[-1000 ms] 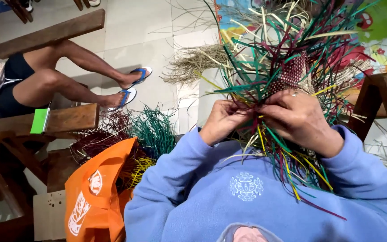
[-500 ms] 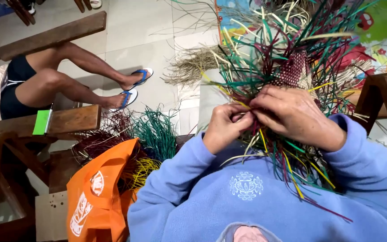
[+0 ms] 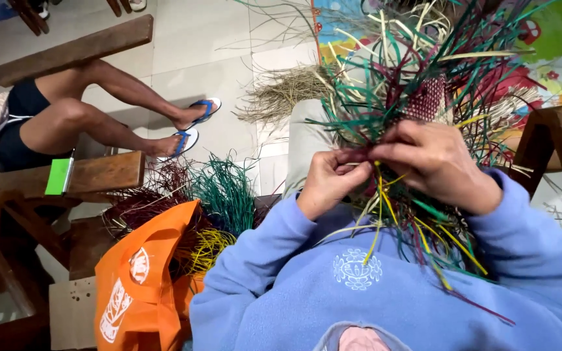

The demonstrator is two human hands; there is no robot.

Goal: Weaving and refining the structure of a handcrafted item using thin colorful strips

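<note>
Spilling from orange bag (image 3: 139,286): coloured strips (image 3: 219,195); hands pinch weaving (image 3: 424,97).

pale tiled floor (image 3: 229,39), wooden benches (image 3: 92,175) at left, colourful play mat (image 3: 554,45) top right.

Woven piece (image 3: 427,97) with loose strips (image 3: 385,214) in the lap, held between left hand (image 3: 328,182) and right hand (image 3: 440,166). To the left, a bag (image 3: 141,286) before bundled strips (image 3: 222,192) on the floor (image 3: 222,45); farther left, a wooden bench (image 3: 99,172), a seated person's legs (image 3: 99,110) behind it.
</note>
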